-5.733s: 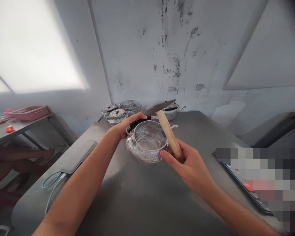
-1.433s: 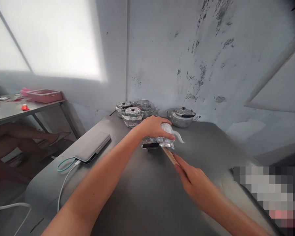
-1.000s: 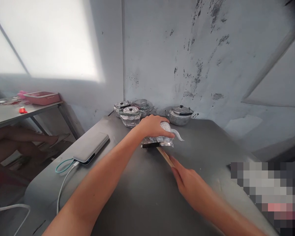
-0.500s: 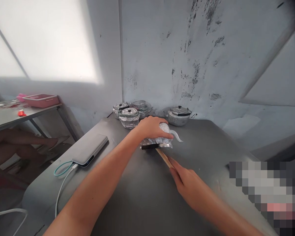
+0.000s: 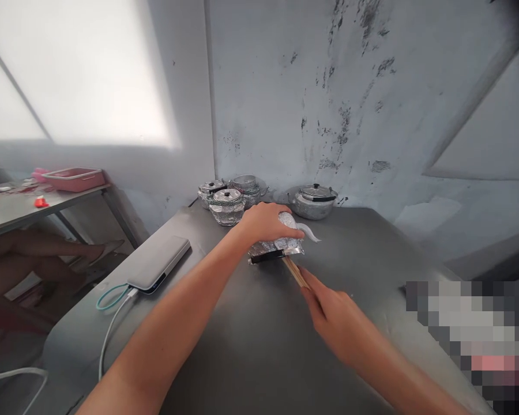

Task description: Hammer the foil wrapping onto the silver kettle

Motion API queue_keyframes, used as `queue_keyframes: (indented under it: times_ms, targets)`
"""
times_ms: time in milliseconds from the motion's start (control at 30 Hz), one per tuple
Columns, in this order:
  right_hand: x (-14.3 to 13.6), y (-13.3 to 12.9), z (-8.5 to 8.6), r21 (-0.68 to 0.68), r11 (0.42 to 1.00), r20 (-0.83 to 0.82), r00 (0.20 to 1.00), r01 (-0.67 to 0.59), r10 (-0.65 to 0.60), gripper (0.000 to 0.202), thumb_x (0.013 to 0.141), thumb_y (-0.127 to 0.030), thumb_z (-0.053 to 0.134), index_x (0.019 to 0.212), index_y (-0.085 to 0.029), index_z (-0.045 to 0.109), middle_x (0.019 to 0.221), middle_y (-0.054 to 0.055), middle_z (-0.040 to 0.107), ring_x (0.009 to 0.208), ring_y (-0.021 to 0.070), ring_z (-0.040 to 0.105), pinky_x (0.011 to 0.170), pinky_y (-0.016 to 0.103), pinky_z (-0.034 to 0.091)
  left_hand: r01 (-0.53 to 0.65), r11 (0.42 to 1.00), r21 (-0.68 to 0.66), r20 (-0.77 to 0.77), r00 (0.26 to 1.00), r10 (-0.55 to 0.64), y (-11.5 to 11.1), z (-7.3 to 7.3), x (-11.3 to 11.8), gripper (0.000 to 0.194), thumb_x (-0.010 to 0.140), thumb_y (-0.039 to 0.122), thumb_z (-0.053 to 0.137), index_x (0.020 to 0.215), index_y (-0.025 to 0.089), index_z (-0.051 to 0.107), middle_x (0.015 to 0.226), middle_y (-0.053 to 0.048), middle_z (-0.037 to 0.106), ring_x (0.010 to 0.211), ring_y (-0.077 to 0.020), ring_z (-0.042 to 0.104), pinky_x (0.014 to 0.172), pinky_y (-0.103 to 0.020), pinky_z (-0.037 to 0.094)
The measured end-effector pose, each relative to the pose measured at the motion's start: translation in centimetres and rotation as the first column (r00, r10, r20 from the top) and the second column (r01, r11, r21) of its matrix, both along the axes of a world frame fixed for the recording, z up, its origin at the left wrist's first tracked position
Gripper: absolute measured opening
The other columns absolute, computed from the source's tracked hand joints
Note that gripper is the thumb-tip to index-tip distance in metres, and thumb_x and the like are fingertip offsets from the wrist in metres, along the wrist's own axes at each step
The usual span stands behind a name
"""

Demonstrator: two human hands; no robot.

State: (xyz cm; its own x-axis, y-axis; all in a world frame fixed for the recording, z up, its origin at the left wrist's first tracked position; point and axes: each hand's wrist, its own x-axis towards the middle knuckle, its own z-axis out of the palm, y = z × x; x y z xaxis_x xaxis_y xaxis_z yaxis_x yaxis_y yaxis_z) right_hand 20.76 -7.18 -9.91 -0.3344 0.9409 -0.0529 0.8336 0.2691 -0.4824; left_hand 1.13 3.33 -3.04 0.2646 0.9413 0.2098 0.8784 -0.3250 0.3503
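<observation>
Evidently the left hand (image 5: 266,222) grasps a tilted, dimpled silver metal kettle (image 5: 260,249) over the grey table (image 5: 237,357), the right hand (image 5: 328,302) clenches a pale wooden handle (image 5: 296,273), far end hidden, work seemingly unfinished, while the left-side grey rectangular power bank's (image 5: 162,262) tiny display is illegible.

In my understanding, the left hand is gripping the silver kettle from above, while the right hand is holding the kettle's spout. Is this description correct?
Not quite: the right hand holds a wooden handle, not the spout, as the head view shows. The left hand is indeed gripping the silver kettle from above.
</observation>
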Motion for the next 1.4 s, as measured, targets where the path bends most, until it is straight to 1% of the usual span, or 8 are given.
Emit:
queue_keyframes:
  times_ms: [133, 267, 333, 533, 700, 900, 1067, 1400]
  targets:
    - [0.2, -0.2, -0.4, -0.030, 1.000, 0.041, 0.999, -0.007, 0.009, 0.050, 0.099, -0.032, 0.024, 0.146, -0.029, 0.039, 0.066, 0.000, 0.062, 0.055, 0.0205, 0.062, 0.053, 0.028, 0.034, -0.010, 1.000, -0.008, -0.021, 1.000, 0.009, -0.2, 0.2, 0.1, 0.080, 0.067, 0.084, 0.058, 0.131, 0.036, 0.058, 0.122, -0.003, 0.067, 0.103, -0.0328, 0.063, 0.082, -0.039, 0.049]
    - [0.2, -0.4, -0.1, -0.164, 0.986, 0.015, 0.999, -0.031, 0.034, 0.047, 0.099, -0.034, 0.022, 0.141, -0.030, 0.043, 0.059, -0.004, 0.055, 0.035, 0.0140, 0.048, 0.044, 0.026, 0.030, 0.021, 1.000, -0.005, -0.045, 0.999, -0.022, -0.5, 0.5, 0.0, 0.076, 0.071, 0.081, 0.056, 0.131, 0.035, 0.057, 0.120, -0.004, 0.068, 0.103, -0.0336, 0.062, 0.082, -0.039, 0.049]
    - [0.1, -0.5, 0.2, -0.193, 0.980, -0.019, 0.999, -0.038, 0.035, 0.045, 0.099, -0.035, 0.022, 0.138, -0.029, 0.046, 0.060, -0.004, 0.054, 0.033, 0.0129, 0.046, 0.043, 0.026, 0.031, 0.050, 0.999, -0.001, -0.060, 0.997, -0.050, -0.5, 0.5, -0.2, 0.072, 0.075, 0.080, 0.053, 0.130, 0.034, 0.058, 0.118, -0.003, 0.069, 0.104, -0.0333, 0.062, 0.082, -0.039, 0.049]
    - [-0.1, -0.8, 0.2, -0.032, 0.998, -0.082, 0.996, -0.049, 0.047, 0.046, 0.100, -0.036, 0.024, 0.140, -0.027, 0.045, 0.069, 0.000, 0.061, 0.058, 0.0184, 0.055, 0.059, 0.029, 0.037, 0.096, 0.995, 0.007, 0.003, 0.995, -0.096, 0.0, 0.1, -0.7, 0.079, 0.071, 0.084, 0.054, 0.130, 0.032, 0.059, 0.121, -0.004, 0.068, 0.106, -0.0323, 0.062, 0.081, -0.038, 0.051]
    - [-0.4, -0.9, -0.2, -0.091, 0.994, -0.056, 0.997, -0.052, 0.047, 0.048, 0.100, -0.035, 0.023, 0.142, -0.027, 0.044, 0.066, -0.001, 0.060, 0.055, 0.0182, 0.050, 0.057, 0.029, 0.035, 0.104, 0.994, 0.020, 0.020, 0.994, -0.105, 0.0, -0.1, -0.8, 0.077, 0.070, 0.082, 0.058, 0.129, 0.032, 0.060, 0.118, -0.003, 0.069, 0.103, -0.0315, 0.063, 0.079, -0.037, 0.052]
    - [-0.6, -1.1, -0.3, -0.062, 0.998, -0.084, 0.996, 0.006, -0.012, 0.055, 0.100, -0.039, 0.021, 0.150, -0.023, 0.035, 0.064, 0.000, 0.059, 0.053, 0.0194, 0.053, 0.056, 0.029, 0.036, 0.105, 0.994, 0.012, 0.026, 0.994, -0.106, 0.0, 0.1, -1.0, 0.075, 0.071, 0.081, 0.059, 0.128, 0.033, 0.061, 0.119, -0.002, 0.069, 0.105, -0.0299, 0.063, 0.079, -0.035, 0.051]
    - [-0.6, -0.9, 0.3, -0.036, 0.999, -0.154, 0.988, -0.011, 0.005, 0.050, 0.100, -0.042, 0.022, 0.145, -0.031, 0.042, 0.066, -0.001, 0.061, 0.056, 0.0196, 0.056, 0.059, 0.029, 0.039, 0.103, 0.995, 0.005, 0.019, 0.994, -0.103, 0.1, 0.1, -1.0, 0.075, 0.072, 0.080, 0.058, 0.129, 0.031, 0.061, 0.120, -0.003, 0.069, 0.107, -0.0311, 0.063, 0.082, -0.036, 0.051]
    - [-0.7, -1.0, -0.6, -0.095, 0.995, -0.109, 0.994, -0.024, 0.014, 0.048, 0.100, -0.039, 0.024, 0.137, -0.023, 0.050, 0.065, 0.000, 0.059, 0.054, 0.0171, 0.050, 0.055, 0.028, 0.034, 0.123, 0.992, 0.015, 0.031, 0.992, -0.123, 0.2, 0.1, -1.3, 0.075, 0.071, 0.082, 0.057, 0.128, 0.033, 0.062, 0.124, -0.002, 0.067, 0.108, -0.0320, 0.062, 0.082, -0.036, 0.050]
